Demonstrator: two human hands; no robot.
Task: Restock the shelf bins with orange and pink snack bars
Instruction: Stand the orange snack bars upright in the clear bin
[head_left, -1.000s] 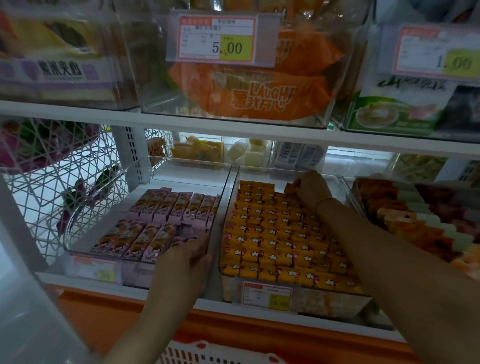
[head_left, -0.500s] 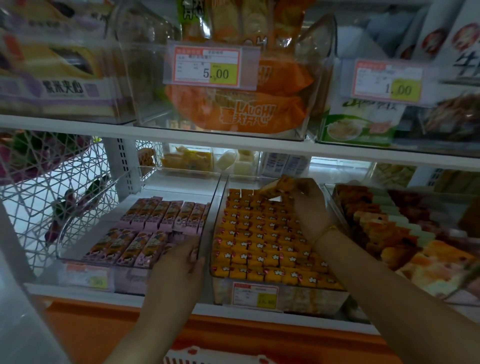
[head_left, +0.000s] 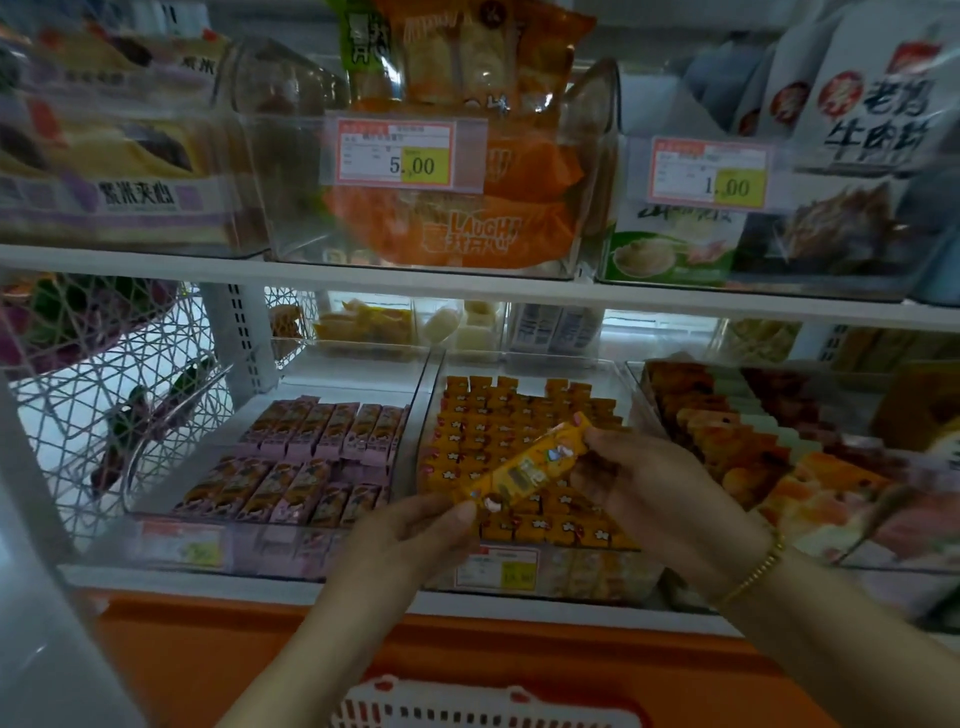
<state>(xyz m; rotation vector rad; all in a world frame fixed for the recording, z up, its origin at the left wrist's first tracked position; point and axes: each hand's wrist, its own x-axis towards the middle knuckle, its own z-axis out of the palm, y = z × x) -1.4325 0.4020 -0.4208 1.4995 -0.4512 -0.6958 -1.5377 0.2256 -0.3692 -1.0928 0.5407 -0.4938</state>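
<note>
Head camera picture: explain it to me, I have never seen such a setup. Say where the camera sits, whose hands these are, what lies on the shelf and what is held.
No machine here: a person wears a camera on the head, looking down at their own bare hands. The left hand and right hand hold the two ends of one orange snack bar, above a clear bin packed with orange bars. To its left, a second bin holds pink bars. Bagged snacks sit on the shelf above.

Dim white shelving (head_left: 363, 285), orange plinth (head_left: 519, 652)
</note>
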